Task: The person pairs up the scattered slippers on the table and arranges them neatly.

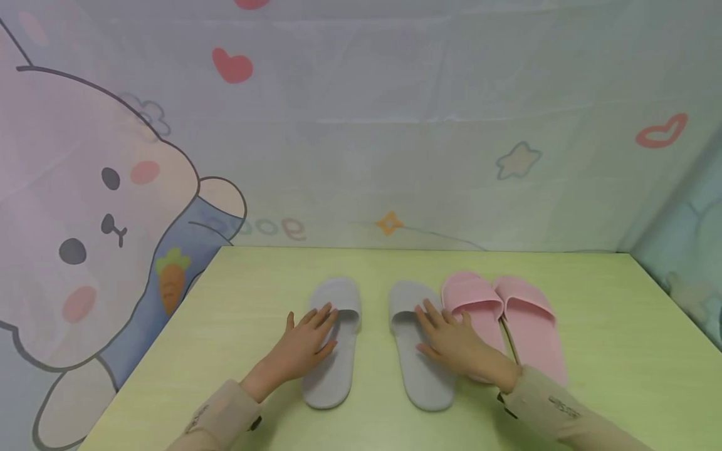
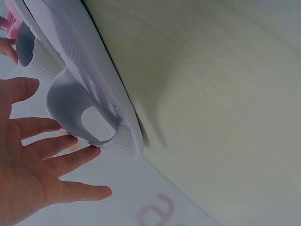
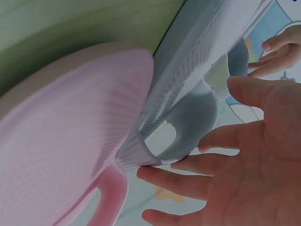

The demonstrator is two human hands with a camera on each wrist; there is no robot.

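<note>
Two light grey slippers lie apart on the table, toes pointing away. My left hand (image 1: 304, 344) is over the left grey slipper (image 1: 329, 379), fingers spread and fingertips at the edge of its strap. Over the right grey slipper (image 1: 429, 388) is my right hand (image 1: 457, 341), its straight fingertips likewise at the strap. In the left wrist view, the fingers (image 2: 70, 162) reach the top of the strap (image 2: 70, 101). The right wrist view shows the other strap (image 3: 193, 117) with spread fingers (image 3: 178, 181) against it. Neither hand curls round anything.
A pair of pink slippers (image 1: 536, 338) lies side by side just right of the right grey slipper, partly behind my right hand and forearm. The light green table (image 1: 632, 351) ends at a printed cloth (image 1: 361, 156) at the back.
</note>
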